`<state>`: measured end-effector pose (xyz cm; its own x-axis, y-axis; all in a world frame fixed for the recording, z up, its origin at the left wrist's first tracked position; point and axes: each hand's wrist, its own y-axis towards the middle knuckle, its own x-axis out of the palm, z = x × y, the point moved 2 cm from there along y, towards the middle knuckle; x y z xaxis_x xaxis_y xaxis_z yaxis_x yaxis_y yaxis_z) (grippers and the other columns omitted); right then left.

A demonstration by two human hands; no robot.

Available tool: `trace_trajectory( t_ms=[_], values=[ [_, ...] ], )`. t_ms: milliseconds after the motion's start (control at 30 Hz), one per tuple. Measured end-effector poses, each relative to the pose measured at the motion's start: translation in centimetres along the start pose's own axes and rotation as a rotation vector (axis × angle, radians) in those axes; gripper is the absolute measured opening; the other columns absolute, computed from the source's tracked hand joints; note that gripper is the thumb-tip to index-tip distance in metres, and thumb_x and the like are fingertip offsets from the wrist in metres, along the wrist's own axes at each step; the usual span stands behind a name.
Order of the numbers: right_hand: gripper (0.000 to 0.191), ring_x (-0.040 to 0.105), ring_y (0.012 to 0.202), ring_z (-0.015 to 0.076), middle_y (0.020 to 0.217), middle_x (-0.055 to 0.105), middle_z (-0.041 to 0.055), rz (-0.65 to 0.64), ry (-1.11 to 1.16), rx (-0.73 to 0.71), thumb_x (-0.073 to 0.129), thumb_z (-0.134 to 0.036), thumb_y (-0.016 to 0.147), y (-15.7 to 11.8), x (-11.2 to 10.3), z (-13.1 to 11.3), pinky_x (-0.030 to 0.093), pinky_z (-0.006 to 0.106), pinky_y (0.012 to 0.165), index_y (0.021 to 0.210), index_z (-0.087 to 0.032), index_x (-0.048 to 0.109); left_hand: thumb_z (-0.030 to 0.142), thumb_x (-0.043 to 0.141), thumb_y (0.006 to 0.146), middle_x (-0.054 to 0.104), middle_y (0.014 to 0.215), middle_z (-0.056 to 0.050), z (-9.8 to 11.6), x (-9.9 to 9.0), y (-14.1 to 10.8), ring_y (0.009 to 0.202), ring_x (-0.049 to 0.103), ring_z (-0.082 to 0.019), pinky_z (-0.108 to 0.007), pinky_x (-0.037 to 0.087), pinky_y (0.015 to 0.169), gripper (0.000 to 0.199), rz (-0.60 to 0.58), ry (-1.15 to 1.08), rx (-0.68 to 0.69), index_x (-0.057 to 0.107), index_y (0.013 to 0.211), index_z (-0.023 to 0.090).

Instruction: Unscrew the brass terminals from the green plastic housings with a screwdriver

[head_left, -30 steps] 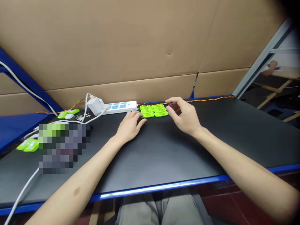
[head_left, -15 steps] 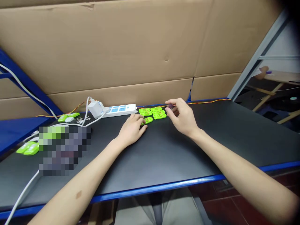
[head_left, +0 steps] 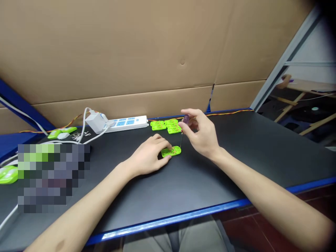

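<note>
Your left hand [head_left: 151, 157] lies on the black surface [head_left: 183, 189], fingertips pinning one green oval piece [head_left: 172, 151] at its left end; small reddish marks show on its face. Your right hand [head_left: 202, 134] pinches a thin screwdriver [head_left: 183, 127] by what looks like a purple cap, tip down by that piece. Farther back: a cluster of like green pieces [head_left: 166, 126], then a white power strip [head_left: 126, 123] against the cardboard wall [head_left: 157, 52].

left hand [head_left: 149, 157]: palm down, fingers curled, fingertips pointing right, forearm stretched forward.
right hand [head_left: 201, 134]: raised, thumb and forefinger pinched together, wrist bent.
</note>
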<state>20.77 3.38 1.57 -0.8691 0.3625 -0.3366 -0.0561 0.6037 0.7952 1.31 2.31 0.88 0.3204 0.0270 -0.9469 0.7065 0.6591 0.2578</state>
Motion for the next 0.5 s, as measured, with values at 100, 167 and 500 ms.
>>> trace_trajectory(
  t_ms=[100, 167, 500],
  values=[
    [0.032, 0.065, 0.072, 0.0124, 0.099, 0.061, 0.0024, 0.038, 0.072, -0.003, 0.059, -0.033, 0.091, -0.2, 0.2, -0.8, 0.062, 0.031, 0.073, 0.121, -0.028, 0.053, 0.027, 0.057, 0.087, 0.067, 0.1, -0.005, 1.4, 0.3, 0.0, 0.098, 0.055, -0.022, -0.037, 0.048, 0.091, 0.018, -0.012, -0.032, 0.087, 0.064, 0.103, 0.021],
    [0.03, 0.065, 0.072, 0.0132, 0.098, 0.061, 0.0026, 0.043, 0.083, -0.005, 0.059, -0.032, 0.09, -0.3, 0.1, -1.0, 0.063, 0.032, 0.073, 0.12, -0.028, 0.055, 0.028, 0.057, 0.089, 0.067, 0.101, -0.005, 1.7, 0.5, 0.0, 0.099, 0.054, -0.022, -0.037, 0.048, 0.092, 0.018, -0.013, -0.035, 0.112, 0.065, 0.104, 0.021],
    [0.024, 0.066, 0.072, 0.0123, 0.095, 0.063, 0.0021, -0.011, 0.064, -0.007, 0.059, -0.03, 0.091, -0.4, 0.0, -0.9, 0.062, 0.029, 0.068, 0.114, -0.026, 0.057, 0.029, 0.057, 0.089, 0.067, 0.101, -0.005, 1.6, 0.5, 0.1, 0.098, 0.056, -0.022, -0.037, 0.047, 0.094, 0.019, -0.008, -0.024, 0.11, 0.066, 0.103, 0.021]
  ],
)
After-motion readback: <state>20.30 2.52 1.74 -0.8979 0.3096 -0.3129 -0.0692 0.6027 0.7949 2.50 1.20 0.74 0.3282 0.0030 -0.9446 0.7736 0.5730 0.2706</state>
